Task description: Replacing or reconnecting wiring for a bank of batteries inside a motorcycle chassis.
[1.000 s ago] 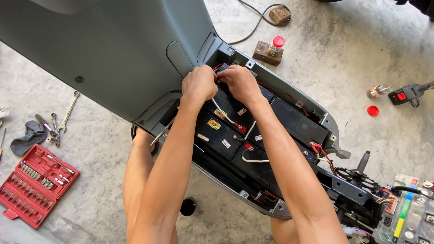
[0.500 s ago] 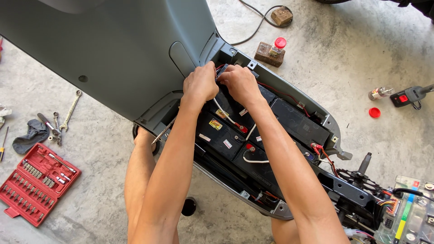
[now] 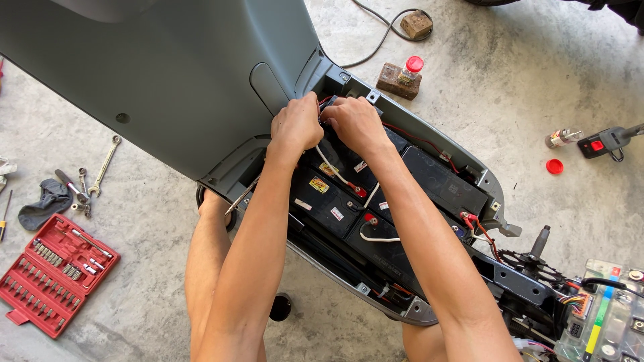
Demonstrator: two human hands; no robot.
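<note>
A grey scooter body (image 3: 168, 80) lies on its side on a concrete floor, its battery bay (image 3: 429, 315) open toward me. Several black batteries (image 3: 439, 181) sit in the bay, joined by white and red wires (image 3: 335, 171). My left hand (image 3: 295, 124) and my right hand (image 3: 355, 121) meet at the far end of the bay. Their fingers are curled around wiring near a red lead. What the fingertips pinch is hidden by the hands themselves.
A red socket set case (image 3: 54, 271) lies open at the left, with loose wrenches (image 3: 100, 167) and a dark rag (image 3: 43, 201) above it. A red-capped bottle (image 3: 410, 68), a red cap (image 3: 554, 165) and a power tool (image 3: 607, 141) lie at the right. A clear parts box (image 3: 604, 322) sits bottom right.
Both hands stay at the same spot on the wiring. The view has shifted slightly; nothing else has visibly moved.
</note>
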